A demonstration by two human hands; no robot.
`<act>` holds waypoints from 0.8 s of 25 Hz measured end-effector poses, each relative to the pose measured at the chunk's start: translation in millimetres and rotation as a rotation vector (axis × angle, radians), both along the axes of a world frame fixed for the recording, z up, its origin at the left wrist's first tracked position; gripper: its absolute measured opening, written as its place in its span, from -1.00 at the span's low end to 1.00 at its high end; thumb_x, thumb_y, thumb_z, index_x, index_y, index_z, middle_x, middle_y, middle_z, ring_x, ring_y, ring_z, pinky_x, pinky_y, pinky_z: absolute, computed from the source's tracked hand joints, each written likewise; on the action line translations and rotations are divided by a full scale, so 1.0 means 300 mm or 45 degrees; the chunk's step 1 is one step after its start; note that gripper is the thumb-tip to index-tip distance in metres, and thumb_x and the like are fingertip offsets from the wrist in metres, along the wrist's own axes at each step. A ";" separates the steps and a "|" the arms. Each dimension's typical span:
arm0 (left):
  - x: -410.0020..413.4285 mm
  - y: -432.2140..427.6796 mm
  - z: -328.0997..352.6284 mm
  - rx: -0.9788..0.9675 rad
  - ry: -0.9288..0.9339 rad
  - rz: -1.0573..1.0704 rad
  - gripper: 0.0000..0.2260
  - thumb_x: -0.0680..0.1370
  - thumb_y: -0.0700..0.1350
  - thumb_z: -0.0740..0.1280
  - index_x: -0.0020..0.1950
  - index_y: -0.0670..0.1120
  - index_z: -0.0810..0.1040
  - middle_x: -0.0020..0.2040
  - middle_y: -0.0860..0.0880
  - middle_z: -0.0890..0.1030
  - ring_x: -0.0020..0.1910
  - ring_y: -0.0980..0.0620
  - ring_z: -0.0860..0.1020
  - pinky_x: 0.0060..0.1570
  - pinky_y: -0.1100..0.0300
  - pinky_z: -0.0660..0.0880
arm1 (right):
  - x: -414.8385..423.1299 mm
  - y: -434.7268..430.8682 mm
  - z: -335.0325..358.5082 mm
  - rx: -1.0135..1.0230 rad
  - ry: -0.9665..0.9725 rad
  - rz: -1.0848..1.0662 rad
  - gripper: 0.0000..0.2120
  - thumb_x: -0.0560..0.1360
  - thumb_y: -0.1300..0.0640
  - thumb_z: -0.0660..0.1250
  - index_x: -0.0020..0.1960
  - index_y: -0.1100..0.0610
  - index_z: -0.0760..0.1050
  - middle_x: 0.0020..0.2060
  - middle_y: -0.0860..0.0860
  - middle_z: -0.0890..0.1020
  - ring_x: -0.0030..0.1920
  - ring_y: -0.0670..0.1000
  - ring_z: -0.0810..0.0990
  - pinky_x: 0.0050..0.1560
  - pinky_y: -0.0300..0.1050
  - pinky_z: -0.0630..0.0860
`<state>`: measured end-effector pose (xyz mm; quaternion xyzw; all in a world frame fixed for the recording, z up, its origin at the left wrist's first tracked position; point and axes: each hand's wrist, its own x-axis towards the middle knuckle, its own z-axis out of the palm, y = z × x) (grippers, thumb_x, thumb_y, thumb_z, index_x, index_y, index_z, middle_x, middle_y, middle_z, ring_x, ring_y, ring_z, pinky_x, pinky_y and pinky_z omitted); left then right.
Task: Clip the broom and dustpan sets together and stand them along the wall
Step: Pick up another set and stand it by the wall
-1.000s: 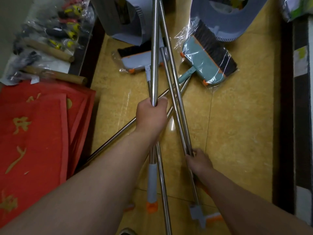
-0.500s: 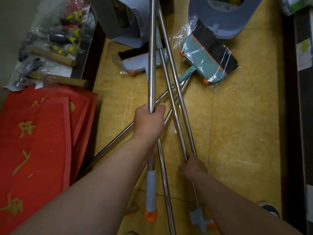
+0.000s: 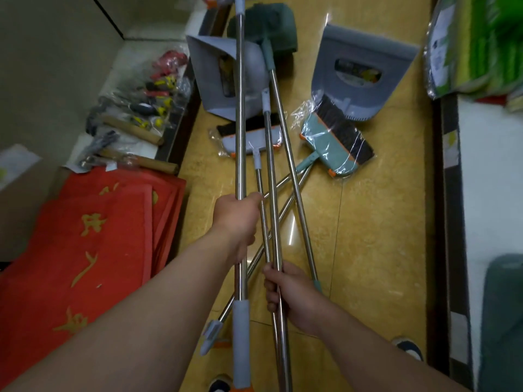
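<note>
Right hand (image 3: pixel 294 295) higher up pole (image 3: pixel 272 193) (clenched)

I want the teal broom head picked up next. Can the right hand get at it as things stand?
Probably not yet: the right hand is shut on a steel pole, and the plastic-wrapped teal broom head lies on the floor beyond it.

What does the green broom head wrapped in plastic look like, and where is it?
The teal-green plastic broom head lies flat on the yellow tiled floor, still in clear crinkly wrap. It has dark bristles along its far edge, small orange tabs at its corners, and a teal neck joining a shiny metal pole that runs back toward the person. Its bristles sit just below the grey plastic dustpan. Neither hand touches the head.
</note>
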<state>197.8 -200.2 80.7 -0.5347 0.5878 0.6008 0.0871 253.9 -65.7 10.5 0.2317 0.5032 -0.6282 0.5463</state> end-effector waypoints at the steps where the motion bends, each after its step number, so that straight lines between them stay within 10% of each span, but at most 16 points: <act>1: -0.003 -0.007 0.056 0.010 -0.009 -0.004 -0.85 0.57 -0.06 0.31 -0.10 -0.08 0.38 -0.43 -0.01 0.23 -0.53 0.07 0.14 -0.54 0.30 0.08 | -0.008 -0.009 0.072 -0.030 -0.001 -0.027 -0.98 0.62 0.17 0.29 0.02 0.11 0.45 -0.43 -0.03 0.42 -0.49 -0.07 0.35 -0.46 -0.20 0.36; 13: -0.032 -0.069 0.792 0.220 -0.014 -0.111 -0.81 0.58 -0.25 0.17 -0.23 -0.12 0.40 -0.42 -0.03 0.35 -0.63 0.13 0.18 -0.65 0.37 0.09 | -0.220 -0.054 0.870 -0.024 0.180 0.051 -0.74 0.55 0.37 0.33 0.22 0.29 0.40 -0.28 0.10 0.52 -0.44 -0.02 0.54 -0.46 -0.19 0.49; 20: -0.002 -0.094 1.228 0.445 0.100 -0.067 -0.84 0.61 -0.35 0.12 -0.11 -0.25 0.45 -0.55 -0.03 0.33 -0.70 0.18 0.22 -0.74 0.39 0.15 | -0.415 -0.047 1.269 0.086 0.402 0.167 -0.94 0.46 0.33 0.40 -0.12 0.32 0.54 -0.47 0.09 0.47 -0.54 -0.06 0.46 -0.50 -0.27 0.41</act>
